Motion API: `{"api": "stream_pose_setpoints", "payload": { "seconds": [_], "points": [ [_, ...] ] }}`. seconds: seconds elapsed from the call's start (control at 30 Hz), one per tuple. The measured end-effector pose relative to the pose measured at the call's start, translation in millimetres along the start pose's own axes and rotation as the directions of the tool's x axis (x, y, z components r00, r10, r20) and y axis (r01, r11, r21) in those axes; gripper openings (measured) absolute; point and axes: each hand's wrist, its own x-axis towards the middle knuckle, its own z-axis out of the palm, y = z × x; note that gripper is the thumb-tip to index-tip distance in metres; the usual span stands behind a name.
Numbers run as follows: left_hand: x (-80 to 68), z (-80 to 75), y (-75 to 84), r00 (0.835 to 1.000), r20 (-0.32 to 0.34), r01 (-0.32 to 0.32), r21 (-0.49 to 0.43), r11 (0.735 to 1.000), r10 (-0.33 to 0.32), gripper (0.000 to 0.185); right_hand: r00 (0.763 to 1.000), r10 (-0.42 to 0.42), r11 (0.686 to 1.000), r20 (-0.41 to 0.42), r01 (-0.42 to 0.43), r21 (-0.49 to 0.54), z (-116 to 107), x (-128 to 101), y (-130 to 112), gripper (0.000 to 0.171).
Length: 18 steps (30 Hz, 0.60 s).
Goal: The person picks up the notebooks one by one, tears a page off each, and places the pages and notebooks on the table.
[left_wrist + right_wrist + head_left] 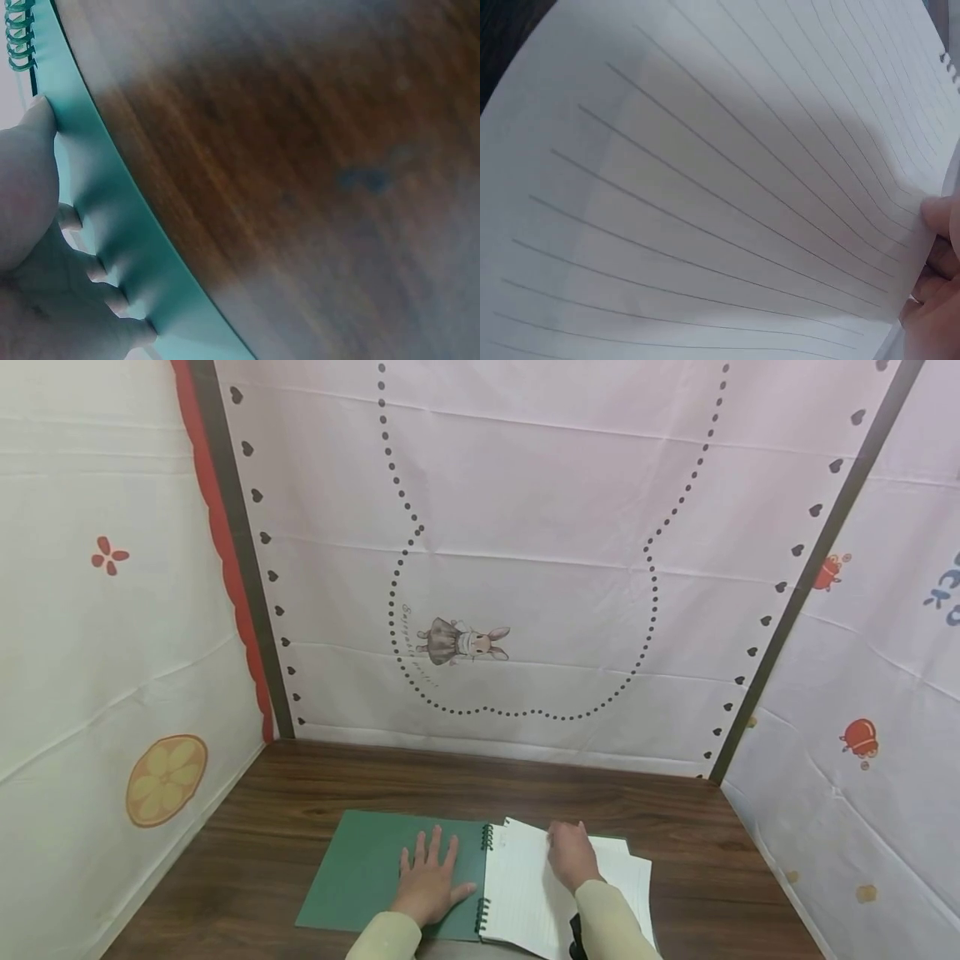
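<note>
Two hands worked an open spiral notebook [480, 881] at the near edge of the wooden tabletop [315, 785].

The left hand [429, 885] lay flat with fingers spread on the green cover [360, 868], which was folded out to the left of the spiral binding [484, 877]. The right hand [572, 856] pinched the edge of a lined page [525, 881], lifted and curved above the stack of pages beneath. The notebook's lower edge, both sleeves and a dark object by the right wrist were cut off by the frame. In the right wrist view only a fingertip [939, 217] showed beside the page, the rest of the hand hidden.
</note>
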Motion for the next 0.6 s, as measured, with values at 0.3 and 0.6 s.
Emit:
{"api": "stream_pose_setpoints", "payload": {
  "seconds": [0.3,0.6],
  "points": [
    [0.6,0.2,0.3,1.0,0.012,-0.001,-0.009,1.0,0.001,0.08,0.999,-0.034,0.997,0.019,0.032,0.077,-5,-5,8,0.018],
    [1.9,2.5,-1.6,1.0,0.009,0.005,0.0,1.0,-0.005,0.081,0.994,-0.057,0.997,0.098,0.051,0.062,-10,-5,14,0.025]
  ]
}}
